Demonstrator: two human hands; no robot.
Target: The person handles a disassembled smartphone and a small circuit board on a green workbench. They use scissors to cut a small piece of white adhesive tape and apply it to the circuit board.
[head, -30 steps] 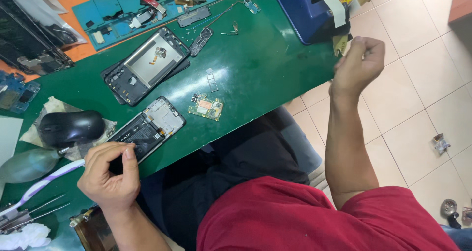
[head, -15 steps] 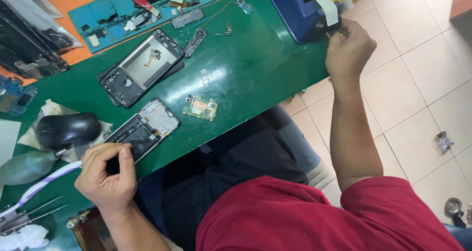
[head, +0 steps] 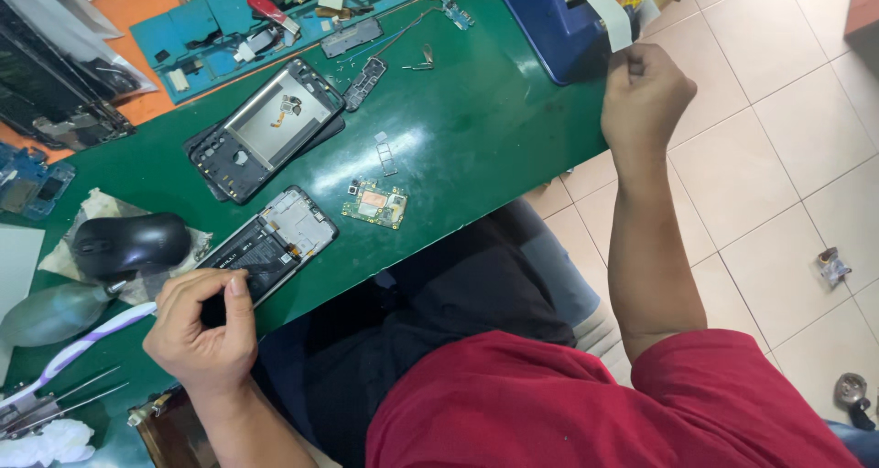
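My left hand (head: 201,326) is curled over the near end of an opened phone (head: 275,239) that lies on the green mat (head: 476,129), with my thumb pressing on it. The phone's battery and inner frame are exposed. My right hand (head: 645,92) is raised past the table's right edge, beside a blue box (head: 549,28). It pinches a pale strip of tape (head: 606,15) that runs up to a roll on top of the box.
A small circuit board (head: 374,202) lies mid-mat and an empty phone frame (head: 265,129) behind it. A black mouse (head: 128,242), an air blower (head: 50,314), a toothbrush (head: 82,347) and tweezers (head: 55,399) sit left. A blue parts mat (head: 211,38) lies at the back.
My right hand has moved a little up and left toward the blue box and the hanging strip. My left hand stays on the phone.
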